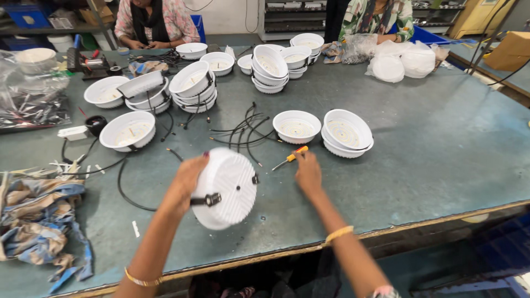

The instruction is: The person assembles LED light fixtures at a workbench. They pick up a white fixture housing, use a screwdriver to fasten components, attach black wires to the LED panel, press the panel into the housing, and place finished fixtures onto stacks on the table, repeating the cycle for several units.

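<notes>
Item: white finned lamp housing (227, 187), gripped on edge in my left hand (185, 179). Just right of it, my right hand (308, 172) closes on the screwdriver (290, 158) (screws untouched, as far as shows).

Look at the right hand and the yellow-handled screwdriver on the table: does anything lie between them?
Nothing visible does. The right hand is already at the yellow handle of the screwdriver, fingertips on or just at it. The left hand holds the white lamp housing off to the side.
</notes>
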### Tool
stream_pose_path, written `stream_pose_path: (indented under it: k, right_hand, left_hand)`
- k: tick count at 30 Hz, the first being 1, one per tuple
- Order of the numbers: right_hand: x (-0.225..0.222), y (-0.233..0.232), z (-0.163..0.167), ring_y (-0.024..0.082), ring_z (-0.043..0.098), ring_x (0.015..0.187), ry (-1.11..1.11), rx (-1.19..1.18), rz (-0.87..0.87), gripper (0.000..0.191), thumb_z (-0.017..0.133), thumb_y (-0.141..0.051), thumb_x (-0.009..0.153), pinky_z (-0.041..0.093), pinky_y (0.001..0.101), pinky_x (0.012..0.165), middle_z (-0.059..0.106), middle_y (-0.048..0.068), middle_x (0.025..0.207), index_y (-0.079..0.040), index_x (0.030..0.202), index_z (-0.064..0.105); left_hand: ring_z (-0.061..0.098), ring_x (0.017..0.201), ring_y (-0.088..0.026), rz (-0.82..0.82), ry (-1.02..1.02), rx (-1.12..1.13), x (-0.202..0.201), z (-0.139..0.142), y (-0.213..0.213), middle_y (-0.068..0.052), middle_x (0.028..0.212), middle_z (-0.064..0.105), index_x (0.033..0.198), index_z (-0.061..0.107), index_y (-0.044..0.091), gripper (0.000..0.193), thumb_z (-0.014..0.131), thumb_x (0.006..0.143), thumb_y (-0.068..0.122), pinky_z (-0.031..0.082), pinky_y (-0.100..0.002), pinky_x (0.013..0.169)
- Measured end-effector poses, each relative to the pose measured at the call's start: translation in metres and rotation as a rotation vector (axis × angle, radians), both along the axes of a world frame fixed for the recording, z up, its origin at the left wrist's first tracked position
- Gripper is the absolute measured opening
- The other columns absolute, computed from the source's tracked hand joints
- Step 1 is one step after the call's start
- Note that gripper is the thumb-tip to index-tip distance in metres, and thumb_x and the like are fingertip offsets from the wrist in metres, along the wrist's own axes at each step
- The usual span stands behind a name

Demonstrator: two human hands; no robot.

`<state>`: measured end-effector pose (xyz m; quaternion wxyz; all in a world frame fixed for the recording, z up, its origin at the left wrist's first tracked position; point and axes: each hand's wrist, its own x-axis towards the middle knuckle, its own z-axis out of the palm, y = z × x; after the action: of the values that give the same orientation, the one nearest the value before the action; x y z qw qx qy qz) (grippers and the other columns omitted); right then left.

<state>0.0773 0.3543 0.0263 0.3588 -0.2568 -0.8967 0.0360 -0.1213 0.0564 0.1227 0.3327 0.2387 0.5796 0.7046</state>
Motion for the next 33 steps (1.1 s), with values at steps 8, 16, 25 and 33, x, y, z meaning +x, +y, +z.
stream_pose_path:
  k: [8, 16, 25, 33]
  right_hand:
    - [-0.014, 0.047, 0.008, 0.028, 0.061, 0.12, -0.312, 0.217, 0.363, 0.023, 0.062, -0.014, 0.091, 0.038, 0.0532, 0.107, 0.067, 0.009, 0.115, -0.012, 0.114, 0.058]
    - [0.048, -0.073, 0.068, 0.022, 0.065, 0.073, -0.321, -0.647, 0.548, 0.03, 0.057, -0.034, 0.1, 0.052, 0.0375, 0.068, 0.069, 0.013, 0.088, -0.009, 0.118, 0.059]
    - [0.069, -0.18, 0.129, 0.035, 0.071, 0.084, -0.58, -0.491, 0.358, 0.041, 0.056, -0.043, 0.094, 0.054, 0.0457, 0.071, 0.077, 0.01, 0.093, -0.023, 0.127, 0.069]
    - [0.069, -0.177, 0.119, 0.034, 0.071, 0.08, -0.512, -0.344, 0.439, 0.038, 0.057, -0.041, 0.095, 0.054, 0.0453, 0.064, 0.077, 0.008, 0.095, -0.021, 0.125, 0.07]
  left_hand:
    - [0.072, 0.084, -0.021, 0.121, -0.238, -0.052, 0.02, -0.068, -0.035, -0.014, 0.1, 0.077, 0.112, 0.07, -0.006, 0.044, 0.054, 0.102, 0.034, 0.057, -0.033, 0.074]
    - [0.073, 0.088, -0.021, 0.077, -0.369, 0.04, 0.018, -0.067, -0.035, -0.013, 0.104, 0.075, 0.119, 0.067, -0.005, 0.046, 0.055, 0.101, 0.036, 0.059, -0.035, 0.079]
    - [0.073, 0.092, -0.019, 0.001, -0.242, -0.004, 0.035, -0.049, -0.044, -0.013, 0.107, 0.076, 0.121, 0.066, -0.004, 0.052, 0.05, 0.102, 0.041, 0.059, -0.032, 0.082]
    - [0.07, 0.083, -0.014, 0.023, -0.143, 0.027, 0.036, -0.06, -0.04, -0.011, 0.098, 0.076, 0.114, 0.069, -0.006, 0.055, 0.047, 0.105, 0.044, 0.057, -0.029, 0.075]
